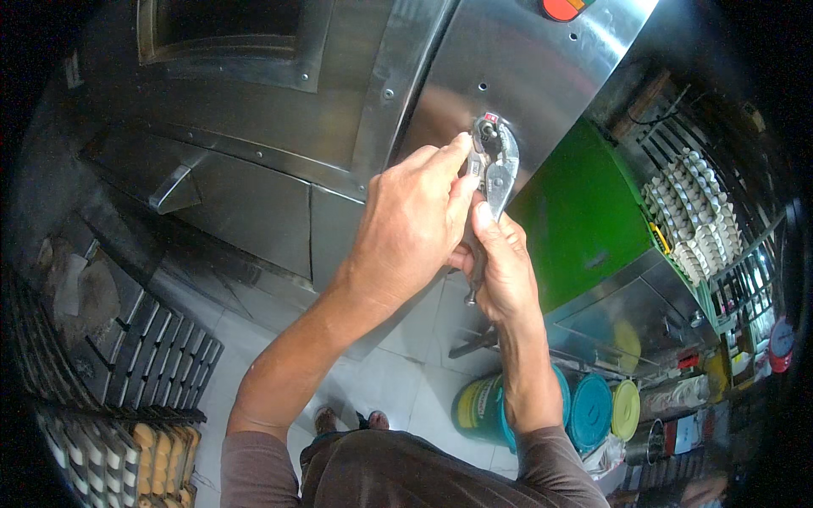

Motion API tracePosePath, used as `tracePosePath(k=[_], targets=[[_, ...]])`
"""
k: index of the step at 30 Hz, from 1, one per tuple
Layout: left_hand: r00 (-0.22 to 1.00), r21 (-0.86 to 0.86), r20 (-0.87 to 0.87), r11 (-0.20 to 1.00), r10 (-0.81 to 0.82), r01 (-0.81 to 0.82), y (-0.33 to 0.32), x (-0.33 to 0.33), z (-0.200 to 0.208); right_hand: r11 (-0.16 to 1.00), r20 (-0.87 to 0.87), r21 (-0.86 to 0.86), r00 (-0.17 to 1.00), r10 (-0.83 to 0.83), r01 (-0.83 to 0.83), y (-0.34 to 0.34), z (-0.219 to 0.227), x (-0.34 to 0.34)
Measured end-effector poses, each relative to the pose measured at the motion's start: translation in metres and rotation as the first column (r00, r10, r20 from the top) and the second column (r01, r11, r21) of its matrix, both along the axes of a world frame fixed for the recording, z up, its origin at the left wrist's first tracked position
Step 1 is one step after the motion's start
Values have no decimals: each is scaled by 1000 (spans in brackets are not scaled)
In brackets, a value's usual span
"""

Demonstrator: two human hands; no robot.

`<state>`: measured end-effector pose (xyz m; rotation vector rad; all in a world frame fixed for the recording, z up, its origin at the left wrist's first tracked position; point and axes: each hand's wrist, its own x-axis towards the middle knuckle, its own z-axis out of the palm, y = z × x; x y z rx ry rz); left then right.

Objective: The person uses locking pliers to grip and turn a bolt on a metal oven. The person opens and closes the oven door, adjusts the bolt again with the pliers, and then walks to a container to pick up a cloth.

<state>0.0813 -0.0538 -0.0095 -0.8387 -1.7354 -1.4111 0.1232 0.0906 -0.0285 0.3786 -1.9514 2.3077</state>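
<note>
My right hand point(511, 269) is wrapped round the handles of metal locking pliers point(500, 176), its thumb lying along the tool. The pliers' curved jaws point up and sit around a small fitting point(489, 129) on the front of a steel panel point(542, 80). From the left, my left hand point(406, 216) closes on the side of the pliers near the jaws, with index finger and thumb against the metal. Its palm side is hidden, and so are parts of the handles. A bit of red point(490, 118) shows at the fitting.
To the left is a steel oven front point(339, 110) with a drawer handle point(178, 186). A green-topped cabinet point(572, 220) stands right, with stacked egg trays point(694, 212) beyond. Lidded buckets point(591, 406) stand lower right. Slatted metal trays point(161, 351) and a rack of bread point(161, 457) are lower left.
</note>
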Motion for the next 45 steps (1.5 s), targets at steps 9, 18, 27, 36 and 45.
tracePosePath(k=[9, 18, 27, 36, 45], targets=[[1000, 8, -21, 1000, 13, -13, 6, 1, 0, 993, 2, 96, 998, -69, 68, 4, 2, -2], [996, 65, 73, 996, -59, 54, 13, 0, -7, 959, 52, 224, 981, -187, 171, 10, 18, 3], [961, 146, 163, 969, -224, 201, 22, 7, -14, 892, 132, 448, 983, -130, 58, 23, 58, 17], [960, 164, 145, 963, -240, 216, 26, 7, -14, 835, 194, 550, 971, -142, 12, 33, 75, 19], [970, 145, 128, 972, -206, 187, 26, 11, -13, 795, 216, 606, 960, -180, 12, 38, 87, 20]])
